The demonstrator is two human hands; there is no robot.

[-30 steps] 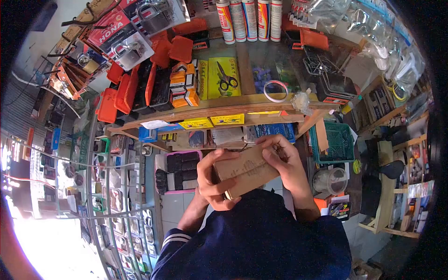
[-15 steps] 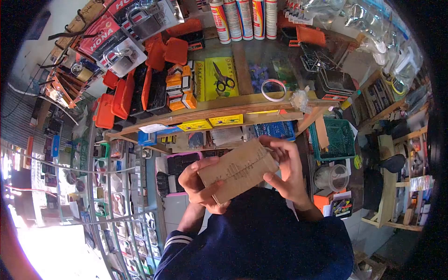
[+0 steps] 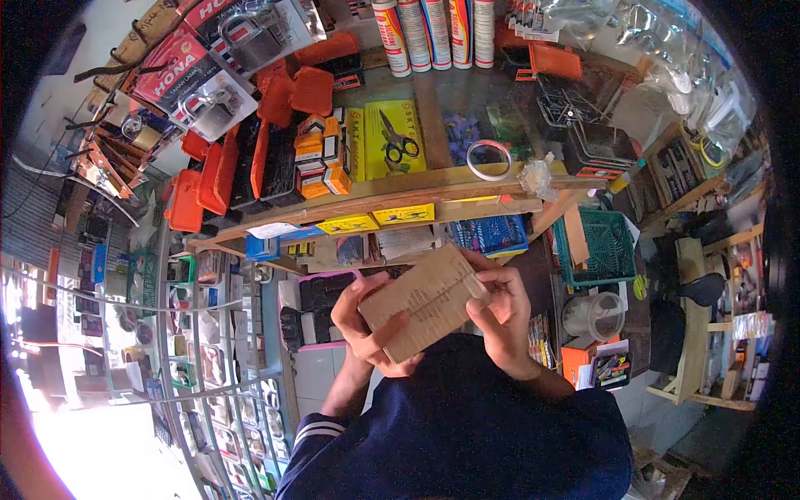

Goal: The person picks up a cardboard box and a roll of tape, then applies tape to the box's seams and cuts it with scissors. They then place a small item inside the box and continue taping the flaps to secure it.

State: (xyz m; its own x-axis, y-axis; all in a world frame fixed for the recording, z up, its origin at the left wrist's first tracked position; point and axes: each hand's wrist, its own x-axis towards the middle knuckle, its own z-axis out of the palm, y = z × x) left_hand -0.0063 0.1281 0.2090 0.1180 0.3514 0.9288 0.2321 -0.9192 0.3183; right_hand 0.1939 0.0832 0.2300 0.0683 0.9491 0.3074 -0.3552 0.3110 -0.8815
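**Fingers closed on a flat cardboard box, both hands**

The fingers (image 3: 390, 363) of the left hand (image 3: 362, 321) curl under the lower left end of the cardboard box (image 3: 425, 302), with the thumb laid over its upper face. The right hand (image 3: 504, 317) clamps the opposite end, its thumb pressed on the face and its fingers wrapped round the far edge. Both grips are firm and bear on the box alone.

**Box.** Plain brown card, flat and oblong, with a few lines of small dark print across the middle of its face. It is held tilted, the right end higher than the left. It rests on no surface and hangs in front of the chest, just above the navy garment (image 3: 467, 425).

**Edges and free room.**
- The wooden front edge of the counter (image 3: 392, 196) runs above the box, well apart from it.
- On the counter top near that edge lie a tape roll (image 3: 489, 160) and a yellow scissors pack (image 3: 393, 137).
- The lower shelf edge, with blue and yellow packs, lies just beyond the upper edge of the box.
- A pink-rimmed tray (image 3: 293, 343) of black items sits just beside the left hand.
- A green basket (image 3: 604, 250) and a clear container (image 3: 587, 317) stand to the right, near the right hand but apart from it.
- Open room is left only between the box and the chest.
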